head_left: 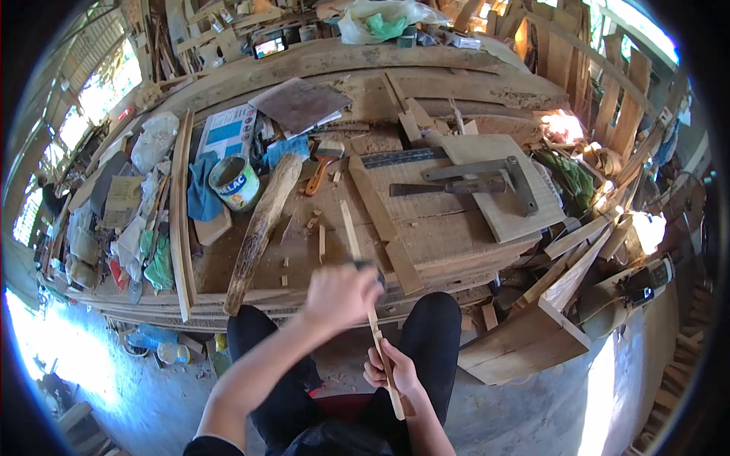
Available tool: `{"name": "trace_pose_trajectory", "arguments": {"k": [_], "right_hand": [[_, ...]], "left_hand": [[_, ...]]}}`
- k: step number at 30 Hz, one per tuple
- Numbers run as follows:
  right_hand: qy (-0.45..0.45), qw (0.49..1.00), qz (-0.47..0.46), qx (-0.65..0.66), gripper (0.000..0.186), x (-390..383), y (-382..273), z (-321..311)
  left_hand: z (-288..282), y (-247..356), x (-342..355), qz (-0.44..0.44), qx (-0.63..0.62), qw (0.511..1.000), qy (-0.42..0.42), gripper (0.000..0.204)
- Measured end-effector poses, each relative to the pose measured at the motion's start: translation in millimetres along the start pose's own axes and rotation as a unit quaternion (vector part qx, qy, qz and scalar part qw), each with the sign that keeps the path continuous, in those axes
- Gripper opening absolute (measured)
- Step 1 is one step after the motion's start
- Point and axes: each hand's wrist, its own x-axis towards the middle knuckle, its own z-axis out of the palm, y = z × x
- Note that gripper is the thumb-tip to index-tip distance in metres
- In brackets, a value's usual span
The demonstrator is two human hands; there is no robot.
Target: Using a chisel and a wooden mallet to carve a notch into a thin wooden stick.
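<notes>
Two hands work one thin wooden strip (363, 277) whose long axis runs from the cluttered workbench (456, 228) toward the lap. The left hand (340, 295) is closed over a dark tool on its middle; the right hand (391, 370) grips its near end.

- Rough wooden desk (449, 235), plank top, fills the middle of the frame, littered with scraps.
- Paint can (235, 182) left of centre, blue cloth (201, 188) just beside it.
- Long bark-edged log piece (262, 228) lies diagonally, lower end over the front edge.
- Brush (323, 163) with orange handle near centre top.
- Metal try square (487, 178) on a flat board (502, 194), right of centre.
- Dark square sheet (299, 104) upper centre.
- Thin wood strip (351, 232) centre, small offcuts (315, 224) around it.
- Long plank (179, 213) on edge at left, rags and bags beyond.
</notes>
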Motion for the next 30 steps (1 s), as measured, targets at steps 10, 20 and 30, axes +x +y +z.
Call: {"name": "trace_pose_trajectory", "arguments": {"k": [10,20,30], "right_hand": [[0.021,0.998,0.043,-0.028,0.054,1.6,2.4,9.7],[0.043,0.997,0.065,-0.01,0.057,7.3,2.6,15.5],[-0.08,0.994,0.022,0.067,0.055,3.6,-1.2,8.6]], "left_hand": [[15.6,-42.3,19.6,-0.046,-0.116,0.972,0.199,0.025],[20.2,17.3,-56.7,-0.032,0.004,0.987,0.157,0.028],[41.0,-50.3,48.3,-0.156,0.07,0.941,0.291,0.024]]}}
